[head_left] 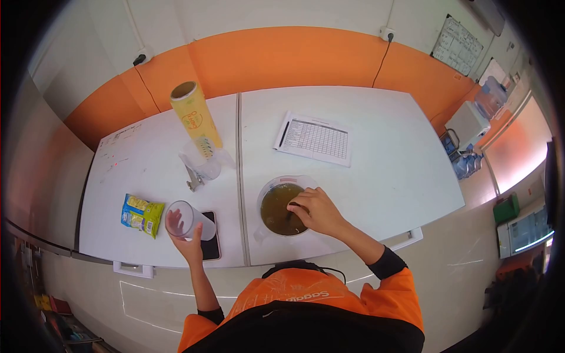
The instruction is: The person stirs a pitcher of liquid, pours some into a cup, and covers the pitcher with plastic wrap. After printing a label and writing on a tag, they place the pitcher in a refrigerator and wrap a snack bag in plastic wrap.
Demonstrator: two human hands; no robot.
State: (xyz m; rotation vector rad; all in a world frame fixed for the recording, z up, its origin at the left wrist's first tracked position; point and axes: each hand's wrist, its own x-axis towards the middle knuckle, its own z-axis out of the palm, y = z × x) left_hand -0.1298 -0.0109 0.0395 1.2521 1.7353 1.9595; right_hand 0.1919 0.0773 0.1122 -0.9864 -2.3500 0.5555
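Observation:
My left hand (189, 247) is wrapped around a frosted, see-through plastic cup (203, 226), which is tilted with its mouth toward the left. The cup is above a dark phone (210, 249) lying near the table's front edge. My right hand (322, 213) is over a clear pitcher (288, 179) holding brownish-green liquid (275, 203). Its fingers pinch a dark handle (292, 205) whose lower part goes into the liquid and cannot be made out. A blue and green snack-like packet (143, 215) lies left of the cup.
A tall yellow roll (197, 115) stands toward the back left, with a clear plastic container (207, 167) and a small metal item (193, 179) in front of it. Printed sheets (315, 139) lie behind the pitcher. A seam (240, 147) divides the white tabletop (376, 153).

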